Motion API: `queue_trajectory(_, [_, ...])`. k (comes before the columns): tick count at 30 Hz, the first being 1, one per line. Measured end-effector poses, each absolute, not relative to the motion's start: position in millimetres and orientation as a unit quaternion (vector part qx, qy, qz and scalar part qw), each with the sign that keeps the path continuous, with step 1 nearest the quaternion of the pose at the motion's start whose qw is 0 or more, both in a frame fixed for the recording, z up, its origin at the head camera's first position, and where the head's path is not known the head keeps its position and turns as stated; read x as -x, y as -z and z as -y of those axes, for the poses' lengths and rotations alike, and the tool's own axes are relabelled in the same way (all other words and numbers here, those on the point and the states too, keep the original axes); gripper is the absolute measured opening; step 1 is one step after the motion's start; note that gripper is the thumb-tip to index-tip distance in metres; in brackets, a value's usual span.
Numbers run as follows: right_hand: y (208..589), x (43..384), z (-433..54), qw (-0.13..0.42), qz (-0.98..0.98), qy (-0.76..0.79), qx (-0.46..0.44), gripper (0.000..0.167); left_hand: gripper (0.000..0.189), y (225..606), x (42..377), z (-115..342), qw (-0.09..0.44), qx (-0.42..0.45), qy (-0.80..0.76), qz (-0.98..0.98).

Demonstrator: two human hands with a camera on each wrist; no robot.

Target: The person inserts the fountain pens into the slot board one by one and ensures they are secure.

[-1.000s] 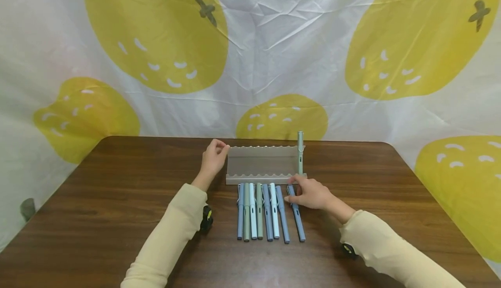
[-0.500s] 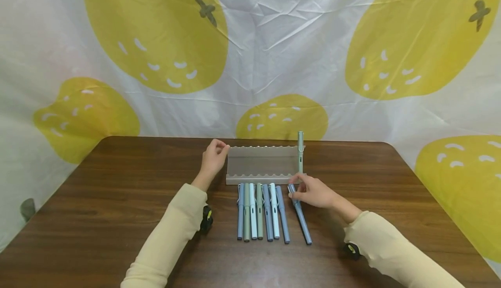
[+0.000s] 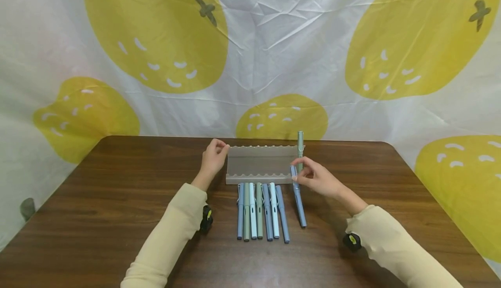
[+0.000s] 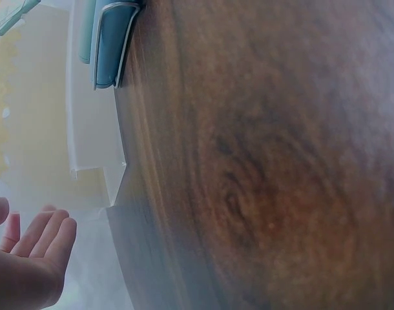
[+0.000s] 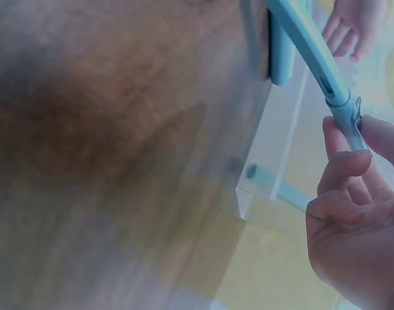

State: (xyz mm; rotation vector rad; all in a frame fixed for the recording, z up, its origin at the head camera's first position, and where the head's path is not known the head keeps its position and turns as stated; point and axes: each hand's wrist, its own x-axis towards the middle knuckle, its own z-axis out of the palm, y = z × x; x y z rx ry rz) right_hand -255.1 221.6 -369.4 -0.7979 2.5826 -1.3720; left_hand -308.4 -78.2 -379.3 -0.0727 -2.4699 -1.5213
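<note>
A clear pen stand [image 3: 260, 162] with scalloped edges sits toward the back of the table. Its upper left corner is pinched by my left hand [image 3: 213, 159] between thumb and index finger; the contact itself is hard to see in the left wrist view. My right hand [image 3: 320, 181] pinches a blue pen [image 3: 299, 203] near its cap end, clip side showing. That pen is tilted, raised in front of the stand's right end, its lower end toward me. A pale green pen [image 3: 300, 141] stands in the rightmost slot, partly hidden by the right hand.
Several capped pens [image 3: 260, 214] in blue, green and pale blue lie side by side before the stand, caps toward it. The brown wooden table [image 3: 117, 201] reaches back to a white curtain [image 3: 164, 114] with yellow fruit prints.
My right hand has taken hold of the blue pen at the row's right end, lifted it and carried it up toward the stand. The left hand has stayed at the corner.
</note>
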Motion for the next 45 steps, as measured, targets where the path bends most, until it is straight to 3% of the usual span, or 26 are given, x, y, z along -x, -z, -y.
queue_trajectory(45, [324.6,299.2,-215.4,-0.183,-0.87,0.395,0.231,0.035,0.016,379.9,308.4,77.7,0.131,0.021,0.514,0.848])
